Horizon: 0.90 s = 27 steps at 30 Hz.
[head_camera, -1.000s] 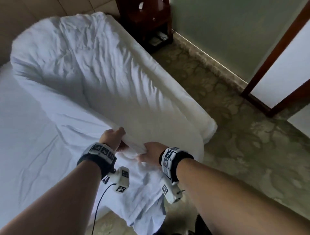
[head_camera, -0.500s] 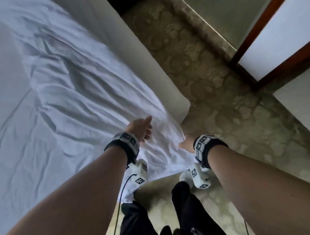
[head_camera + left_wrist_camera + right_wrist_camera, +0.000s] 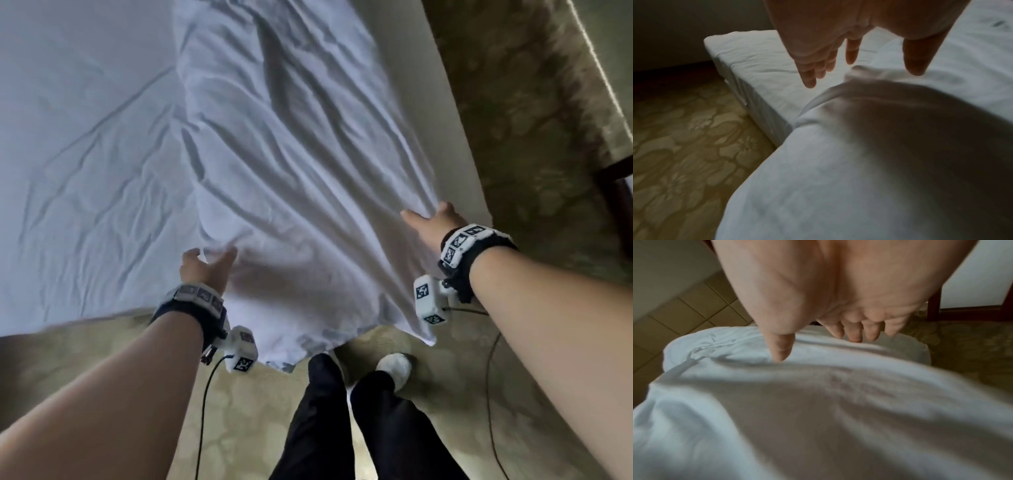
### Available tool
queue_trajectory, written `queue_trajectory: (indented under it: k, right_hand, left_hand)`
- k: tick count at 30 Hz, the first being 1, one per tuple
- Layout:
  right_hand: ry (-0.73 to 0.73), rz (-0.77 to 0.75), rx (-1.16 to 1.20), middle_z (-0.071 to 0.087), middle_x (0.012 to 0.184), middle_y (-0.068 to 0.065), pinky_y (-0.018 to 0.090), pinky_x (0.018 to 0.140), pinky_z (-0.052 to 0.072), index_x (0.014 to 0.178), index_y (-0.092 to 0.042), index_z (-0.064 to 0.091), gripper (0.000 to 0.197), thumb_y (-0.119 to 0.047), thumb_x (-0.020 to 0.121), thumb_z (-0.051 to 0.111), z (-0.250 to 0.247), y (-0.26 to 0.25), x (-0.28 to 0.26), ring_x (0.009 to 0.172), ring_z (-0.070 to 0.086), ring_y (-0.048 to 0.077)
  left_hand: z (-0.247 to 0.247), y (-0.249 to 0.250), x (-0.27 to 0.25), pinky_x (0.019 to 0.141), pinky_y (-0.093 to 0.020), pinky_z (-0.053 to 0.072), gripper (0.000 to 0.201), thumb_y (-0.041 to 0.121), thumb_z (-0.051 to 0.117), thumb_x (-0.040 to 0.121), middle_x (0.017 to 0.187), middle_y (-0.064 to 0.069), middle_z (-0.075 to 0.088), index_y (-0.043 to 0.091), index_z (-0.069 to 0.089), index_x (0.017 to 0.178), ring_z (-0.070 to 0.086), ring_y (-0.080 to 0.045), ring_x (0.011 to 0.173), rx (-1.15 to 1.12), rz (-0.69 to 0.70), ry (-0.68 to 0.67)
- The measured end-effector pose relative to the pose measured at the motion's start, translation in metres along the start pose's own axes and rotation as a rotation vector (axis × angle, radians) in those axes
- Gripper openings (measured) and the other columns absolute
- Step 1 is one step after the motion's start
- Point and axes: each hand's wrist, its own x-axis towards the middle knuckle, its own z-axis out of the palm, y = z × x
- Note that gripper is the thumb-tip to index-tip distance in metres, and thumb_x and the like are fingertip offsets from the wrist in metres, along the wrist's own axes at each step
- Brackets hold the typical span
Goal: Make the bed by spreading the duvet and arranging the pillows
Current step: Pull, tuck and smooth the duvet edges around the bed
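Presently catalogued: one bed (image 3: pixel 78 144), covered with a smooth white sheet, on whose right half a creased white duvet (image 3: pixel 294 164) is laid, its near end draped over the foot of the mattress toward the patterned floor (image 3: pixel 534 113). No pillows are seen in any view.

Left hand (image 3: pixel 205 270): fingers are extended and relaxed at the duvet's left near edge; in the left wrist view the fingertips (image 3: pixel 809 81) and thumb are seen just above the fabric, nothing being gripped.

Right hand (image 3: pixel 435 222): fingers are extended over the duvet's right edge near the mattress corner; in the right wrist view the thumb and fingers (image 3: pixel 855 334) are seen straight, at or just above the cloth, contact not being determinable.

Also noted: the person's dark trouser legs (image 3: pixel 342 428) and a light slipper (image 3: pixel 397 366) at the bed's foot.

Change against half a second ago: the hands are set much farther apart, the left moved leftward and the right outward to the duvet's edge. A second ago the duvet was clasped in both hands and lifted in a billow; now it is released and lies flatter.
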Motion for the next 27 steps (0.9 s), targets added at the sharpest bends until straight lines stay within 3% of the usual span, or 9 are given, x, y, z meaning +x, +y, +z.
queue_trajectory:
  k: [3, 5, 9, 11, 14, 17, 20, 24, 27]
  right_hand:
    - [0.029, 0.041, 0.106, 0.036, 0.157, 0.017, 0.05, 0.112, 0.037, 0.158, -0.016, 0.016, 0.112, -0.075, 0.076, 0.065, 0.018, -0.006, 0.012, 0.138, 0.043, 0.041]
    - [0.055, 0.063, 0.099, 0.041, 0.153, 0.018, 0.049, 0.112, 0.038, 0.155, -0.013, 0.022, 0.113, -0.078, 0.073, 0.066, 0.029, -0.009, 0.014, 0.134, 0.047, 0.041]
    - [0.076, 0.051, 0.03, 0.056, 0.14, 0.016, 0.043, 0.106, 0.044, 0.142, -0.011, 0.044, 0.104, -0.082, 0.069, 0.064, 0.041, -0.009, 0.011, 0.12, 0.058, 0.036]
    - [0.088, 0.024, 0.003, 0.061, 0.133, 0.015, 0.039, 0.099, 0.046, 0.136, -0.009, 0.051, 0.097, -0.08, 0.072, 0.063, 0.04, -0.009, 0.01, 0.111, 0.061, 0.034]
    - [0.105, 0.027, -0.006, 0.056, 0.14, 0.017, 0.038, 0.098, 0.042, 0.142, -0.009, 0.045, 0.096, -0.077, 0.076, 0.064, 0.035, -0.002, 0.013, 0.122, 0.057, 0.036]
    - [0.084, 0.067, 0.024, 0.046, 0.151, 0.014, 0.046, 0.113, 0.037, 0.154, -0.02, 0.029, 0.117, -0.086, 0.064, 0.064, 0.035, 0.009, 0.02, 0.133, 0.049, 0.039]
    - [0.033, 0.056, 0.063, 0.041, 0.156, 0.014, 0.043, 0.116, 0.032, 0.157, -0.02, 0.025, 0.117, -0.083, 0.067, 0.065, 0.04, 0.014, 0.026, 0.138, 0.044, 0.038]
    - [0.002, 0.039, 0.053, 0.048, 0.151, 0.017, 0.038, 0.107, 0.038, 0.153, -0.011, 0.037, 0.119, -0.083, 0.063, 0.067, 0.041, 0.021, 0.024, 0.131, 0.052, 0.036]
    - [-0.028, -0.006, 0.012, 0.061, 0.137, 0.017, 0.032, 0.091, 0.041, 0.141, -0.005, 0.053, 0.106, -0.078, 0.065, 0.07, 0.037, 0.028, 0.015, 0.108, 0.06, 0.032]
  left_hand:
    - [0.004, -0.034, 0.016, 0.117, -0.048, 0.031, 0.109, 0.059, 0.074, 0.084, 0.164, -0.017, 0.029, 0.013, 0.014, 0.162, 0.038, -0.038, 0.145, -0.091, -0.082, -0.108]
    - [0.012, -0.053, 0.027, 0.119, -0.045, 0.026, 0.112, 0.065, 0.069, 0.083, 0.166, -0.016, 0.025, 0.008, 0.013, 0.162, 0.031, -0.034, 0.15, -0.116, -0.071, -0.189]
    - [0.03, -0.069, 0.033, 0.12, -0.044, 0.03, 0.14, 0.102, 0.059, 0.047, 0.15, -0.011, 0.052, 0.01, 0.044, 0.152, 0.048, -0.029, 0.14, -0.19, -0.002, -0.282]
    - [0.031, -0.065, 0.029, 0.118, -0.04, 0.032, 0.117, 0.095, 0.058, 0.062, 0.14, -0.006, 0.06, 0.011, 0.056, 0.143, 0.053, -0.025, 0.132, -0.195, -0.009, -0.303]
    - [0.031, -0.073, 0.028, 0.107, -0.035, 0.042, 0.082, 0.087, 0.061, 0.072, 0.115, 0.002, 0.07, 0.021, 0.071, 0.119, 0.064, -0.021, 0.113, -0.243, 0.004, -0.385]
    - [0.04, -0.108, 0.029, 0.113, -0.044, 0.041, 0.093, 0.09, 0.073, 0.055, 0.117, -0.001, 0.076, 0.021, 0.076, 0.117, 0.069, -0.026, 0.115, -0.355, -0.135, -0.513]
    - [0.046, -0.121, 0.005, 0.114, -0.043, 0.039, 0.103, 0.088, 0.082, 0.04, 0.115, -0.002, 0.077, 0.021, 0.074, 0.117, 0.068, -0.025, 0.115, -0.44, -0.171, -0.582]
    - [0.054, -0.115, -0.028, 0.105, -0.04, 0.048, 0.109, 0.083, 0.085, 0.034, 0.113, -0.004, 0.077, 0.02, 0.07, 0.121, 0.073, -0.025, 0.108, -0.529, -0.108, -0.625]
    - [0.046, -0.113, -0.045, 0.101, -0.041, 0.05, 0.106, 0.078, 0.086, 0.044, 0.116, -0.009, 0.076, 0.015, 0.068, 0.127, 0.073, -0.028, 0.108, -0.567, -0.105, -0.664]
